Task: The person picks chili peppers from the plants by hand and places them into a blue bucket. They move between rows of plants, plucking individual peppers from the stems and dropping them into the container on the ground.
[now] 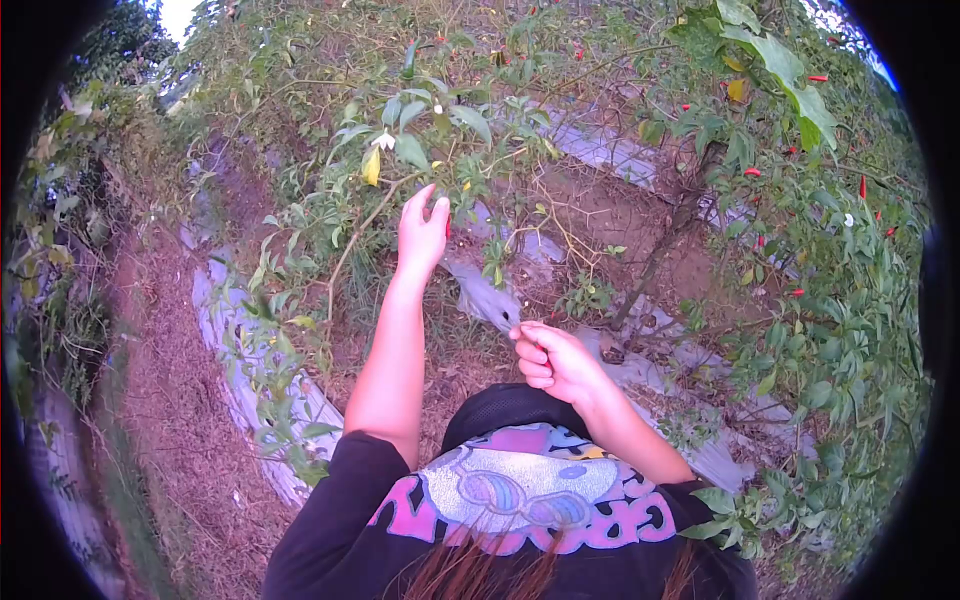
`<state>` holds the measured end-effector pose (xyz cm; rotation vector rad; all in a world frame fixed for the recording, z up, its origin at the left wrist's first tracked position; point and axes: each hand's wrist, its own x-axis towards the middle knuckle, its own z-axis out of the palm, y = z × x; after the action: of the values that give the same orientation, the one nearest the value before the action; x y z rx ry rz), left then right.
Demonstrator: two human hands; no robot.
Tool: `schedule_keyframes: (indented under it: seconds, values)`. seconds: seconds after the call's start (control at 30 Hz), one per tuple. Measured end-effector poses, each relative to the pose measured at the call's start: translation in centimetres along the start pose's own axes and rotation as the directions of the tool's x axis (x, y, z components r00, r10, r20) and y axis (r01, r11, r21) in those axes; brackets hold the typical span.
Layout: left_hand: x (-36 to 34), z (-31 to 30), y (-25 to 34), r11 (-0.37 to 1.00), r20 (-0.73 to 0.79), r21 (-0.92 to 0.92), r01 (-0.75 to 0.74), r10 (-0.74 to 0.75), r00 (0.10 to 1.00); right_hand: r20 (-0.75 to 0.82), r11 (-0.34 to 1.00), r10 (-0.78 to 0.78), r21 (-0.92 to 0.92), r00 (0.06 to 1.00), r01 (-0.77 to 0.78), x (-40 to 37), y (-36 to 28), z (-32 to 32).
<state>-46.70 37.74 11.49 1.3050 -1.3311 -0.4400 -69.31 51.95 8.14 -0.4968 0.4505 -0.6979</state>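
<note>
My left hand [424, 232] reaches up among the leaves of a chili plant [408, 115]. Its thumb and forefinger point toward the twigs, and a bit of a red chili pepper [448, 228] shows at the palm's edge, apparently held there. White blossom [384, 141] and a yellow leaf [371, 167] hang just above the fingertips. Lower down, in front of my waist, my right hand [555, 362] is closed in a pinch. Whatever is between those fingertips is too small to make out. Grey plastic sheeting [485, 298] appears right beyond them; contact cannot be told.
Dense chili bushes [845, 330] with scattered red peppers [752, 172] crowd the right side. Bare thin branches [580, 245] spread ahead of me. Strips of plastic mulch [235, 345] line the rows, and a dry grass path [165, 370] runs along the left. A large leaf [785, 70] overhangs at upper right.
</note>
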Motion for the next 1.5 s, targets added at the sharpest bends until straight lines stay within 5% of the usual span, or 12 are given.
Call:
schedule_keyframes:
  seconds: [0.07, 0.27, 0.47, 0.6, 0.73, 0.83, 0.97, 1.1, 1.23, 1.3, 1.43, 1.5]
  values:
    - [0.7, 0.3, 0.7, 0.998, 0.056, -0.060, -0.014, 0.017, 0.998, -0.044, 1.000, -0.001, -0.019, 0.999, 0.000, 0.2, -0.1, 0.4]
    - [-0.2, -1.1, 1.6, 0.867, 0.493, -0.067, 0.495, -0.402, 0.772, -0.080, 0.971, -0.151, -0.197, 0.985, 0.133, 2.8, -2.9, 0.7]
    - [-2.2, -1.2, 2.7, 0.775, 0.582, -0.171, 0.609, -0.419, 0.697, -0.006, 0.399, -0.765, -0.789, 0.644, 0.467, 10.3, -4.3, 1.0]
    - [-3.2, -1.3, 2.9, 0.783, 0.579, -0.243, 0.573, -0.357, 0.733, -0.006, 0.486, -0.665, -0.763, 0.747, 0.427, 10.3, -4.3, 1.9]
    - [-3.9, 0.5, -0.6, 0.958, 0.370, -0.212, 0.191, -0.102, 0.923, -0.214, 0.667, -0.571, -0.684, 0.792, 0.296, 9.0, -4.0, 3.1]
    - [-4.9, 1.7, -4.2, 0.648, 0.383, -0.709, 0.279, 0.021, 0.923, -0.232, 0.880, -0.380, -0.389, 0.895, 0.273, 9.6, -3.5, 1.0]
    - [-5.7, 2.0, -2.8, 0.619, 0.369, -0.741, 0.262, 0.049, 0.928, -0.171, 0.896, -0.405, -0.272, 0.898, 0.352, 9.6, -2.7, 1.0]
    - [-4.1, 3.0, -9.0, 0.985, -0.005, -0.083, -0.150, 0.150, 0.989, -0.104, 0.927, -0.249, -0.313, 0.963, 0.206, 5.9, -2.4, 5.1]
    - [-4.9, 0.1, 0.0, 1.000, 0.127, 0.002, 0.019, -0.019, 0.992, 0.120, 0.999, -0.018, -0.036, 0.993, 0.022, 4.3, -3.7, 2.7]
    - [-5.3, -0.2, -1.0, 0.992, 0.165, -0.040, 0.123, -0.115, 0.980, 0.078, 0.997, -0.058, 0.056, 0.995, 0.054, 3.0, -5.8, 2.2]
    - [-7.1, 1.2, -3.8, 0.739, 0.062, -0.655, 0.156, -0.153, 0.986, -0.052, 0.925, -0.370, -0.112, 0.928, 0.362, 2.7, -12.2, 4.3]
    - [-7.8, 0.3, -4.3, 0.855, 0.227, -0.496, 0.151, -0.039, 0.973, 0.046, 0.806, -0.511, -0.321, 0.858, 0.497, 3.9, -15.4, 7.0]
